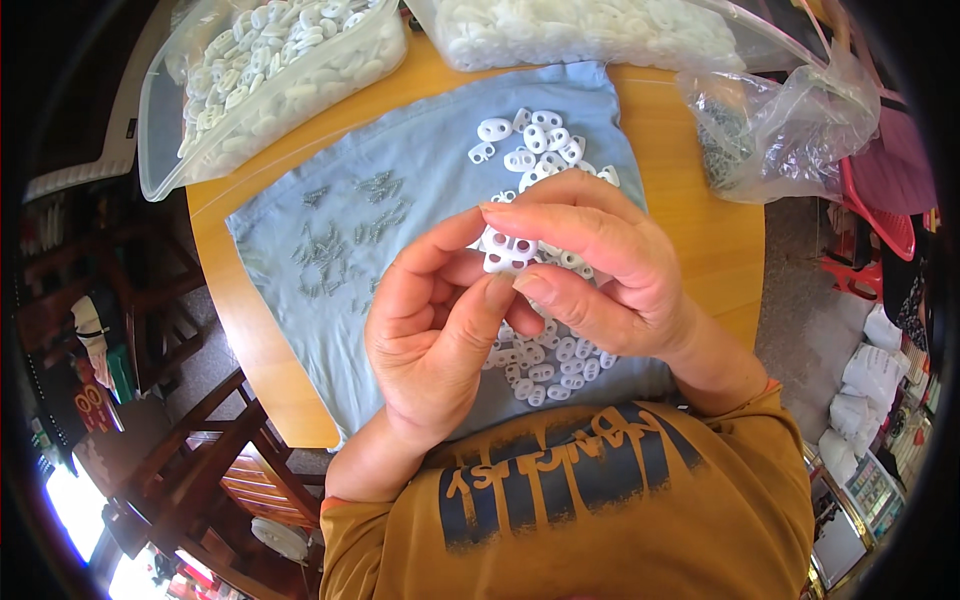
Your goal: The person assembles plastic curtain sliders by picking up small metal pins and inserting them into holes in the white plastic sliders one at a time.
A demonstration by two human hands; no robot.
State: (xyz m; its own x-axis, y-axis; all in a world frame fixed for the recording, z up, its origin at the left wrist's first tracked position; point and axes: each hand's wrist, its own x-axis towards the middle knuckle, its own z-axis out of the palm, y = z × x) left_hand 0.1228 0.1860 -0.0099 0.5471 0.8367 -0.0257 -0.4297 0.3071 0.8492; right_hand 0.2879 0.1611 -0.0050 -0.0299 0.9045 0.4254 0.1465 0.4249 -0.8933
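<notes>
Between both hands, above the blue cloth (290, 210), is a white plastic cord lock (508, 250) with paired holes. My left hand (425, 320) pinches it from the left with thumb and fingers. From the right, my right hand (610, 270) grips it with thumb and forefinger, the fingertips close together. Beneath and behind the hands lie loose white cord lock pieces (545, 135), some hidden by the fingers. More small white oval pieces (540, 373) are heaped nearer my body. Left of the hands, small metal springs (325, 255) lie scattered on the cloth.
A clear plastic bin (170, 150) full of white pieces stands at the far left of the wooden table (705, 270). Another container (590, 35) of white pieces is at the back. A clear bag (770, 130) of metal springs sits far right. Wooden chairs (260, 480) stand left.
</notes>
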